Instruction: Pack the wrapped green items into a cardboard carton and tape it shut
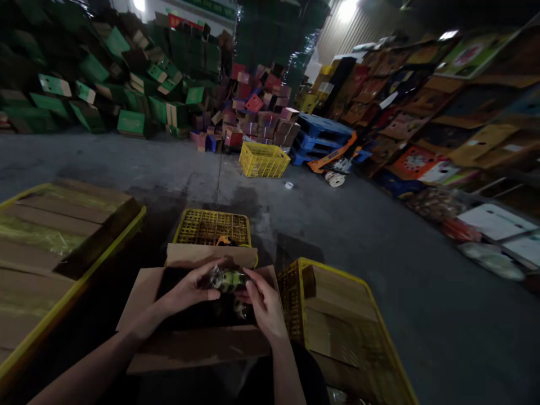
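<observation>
Above an open cardboard box (211,344), I hold a small green item in clear plastic wrap (231,279) between both hands. My left hand (192,289) grips its left end, thumb below and fingers behind. On its right end, my right hand (264,304) has thumb and fingers closed. Exactly what is inside the wrap cannot be made out. Down in the box, another shiny clear wrap (240,309) shows just below my hands; the rest of the inside is dark. The box flaps are folded outward.
Yellow crates lined with cardboard stand at my left (105,261) and right (367,281). Beyond the box is a yellow crate (213,225); another (264,160) sits farther off. Blue pallets (320,132), an orange pallet jack (333,157) and heaped green boxes (130,122) stand behind.
</observation>
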Available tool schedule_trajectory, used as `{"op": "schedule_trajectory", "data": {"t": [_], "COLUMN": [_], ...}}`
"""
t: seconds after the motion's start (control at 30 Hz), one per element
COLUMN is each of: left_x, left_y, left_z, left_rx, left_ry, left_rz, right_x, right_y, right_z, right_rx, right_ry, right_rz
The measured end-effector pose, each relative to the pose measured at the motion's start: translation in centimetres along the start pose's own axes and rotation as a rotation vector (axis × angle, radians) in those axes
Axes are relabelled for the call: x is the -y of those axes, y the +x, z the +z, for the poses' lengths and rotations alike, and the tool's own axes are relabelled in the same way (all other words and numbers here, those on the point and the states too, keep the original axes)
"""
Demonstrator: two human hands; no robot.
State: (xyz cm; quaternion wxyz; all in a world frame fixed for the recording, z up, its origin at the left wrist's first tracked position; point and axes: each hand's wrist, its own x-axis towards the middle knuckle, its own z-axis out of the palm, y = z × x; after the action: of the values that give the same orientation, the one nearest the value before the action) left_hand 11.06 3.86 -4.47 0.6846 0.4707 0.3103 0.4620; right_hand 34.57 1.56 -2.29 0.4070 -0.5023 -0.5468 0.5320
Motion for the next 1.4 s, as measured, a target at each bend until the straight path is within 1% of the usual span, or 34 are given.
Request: {"op": "schedule_trajectory", "data": {"t": [0.1, 0.17, 0.33, 0.4, 0.47, 0.57, 0.63, 0.77, 0.83, 0.93, 1.03, 1.1, 1.17, 1.3, 1.33, 1.4], "left_x": [-0.3, -0.3, -0.2, -0.3, -0.4, -0.4, -0.3, 0.3, 0.4, 0.7, 1.2, 1.5, 1.8, 2.1, 2.1, 2.0], "left_y": [0.1, 0.0, -0.2, -0.1, 0.0, 0.2, 0.2, 0.2, 0.1, 0.2, 0.2, 0.2, 0.3, 0.5, 0.5, 0.6], "left_z": [-0.1, -0.1, 0.1, 0.1, 0.1, 0.1, 0.1, 0.0, -0.1, -0.4, -0.8, -1.0, -1.1, -1.4, -1.4, -1.3], "left_rx": [-0.008, -0.009, -0.061, -0.069, -0.062, -0.048, -0.047, -0.050, -0.063, -0.098, -0.112, -0.097, -0.057, 0.088, 0.099, 0.072], "left_ry": [0.043, 0.040, -0.071, -0.061, -0.042, 0.013, 0.045, -0.079, -0.124, -0.115, -0.109, -0.106, -0.100, -0.065, -0.046, 0.004], "left_rz": [-0.009, -0.029, -0.075, -0.058, -0.026, 0.016, 0.014, -0.062, -0.093, -0.130, -0.159, -0.169, -0.173, -0.172, -0.164, -0.127], "right_x": [-0.2, -0.3, -0.6, -0.7, -0.8, -0.9, -0.9, -0.8, -0.7, -0.5, -0.4, -0.4, -0.6, -0.9, -0.9, -0.9], "right_y": [-0.2, -0.2, 0.2, 0.5, 0.7, 0.8, 0.9, 0.9, 0.8, 0.6, 0.5, 0.7, 0.9, 1.2, 1.2, 1.2], "right_z": [-0.2, -0.4, -0.4, -0.4, -0.3, -0.3, -0.3, -0.5, -0.7, -1.1, -1.0, -0.7, -0.4, -0.4, -0.5, -0.6], "right_rx": [0.044, 0.036, -0.092, -0.138, -0.154, -0.142, -0.126, -0.098, -0.090, -0.070, 0.002, 0.050, 0.051, -0.070, -0.094, -0.113], "right_ry": [-0.018, -0.049, -0.134, -0.129, -0.113, -0.105, -0.105, -0.113, -0.159, -0.290, -0.356, -0.349, -0.315, -0.230, -0.206, -0.148], "right_rz": [0.000, -0.015, -0.052, -0.062, -0.069, -0.058, -0.047, -0.055, -0.089, -0.187, -0.267, -0.292, -0.295, -0.255, -0.244, -0.216]}}
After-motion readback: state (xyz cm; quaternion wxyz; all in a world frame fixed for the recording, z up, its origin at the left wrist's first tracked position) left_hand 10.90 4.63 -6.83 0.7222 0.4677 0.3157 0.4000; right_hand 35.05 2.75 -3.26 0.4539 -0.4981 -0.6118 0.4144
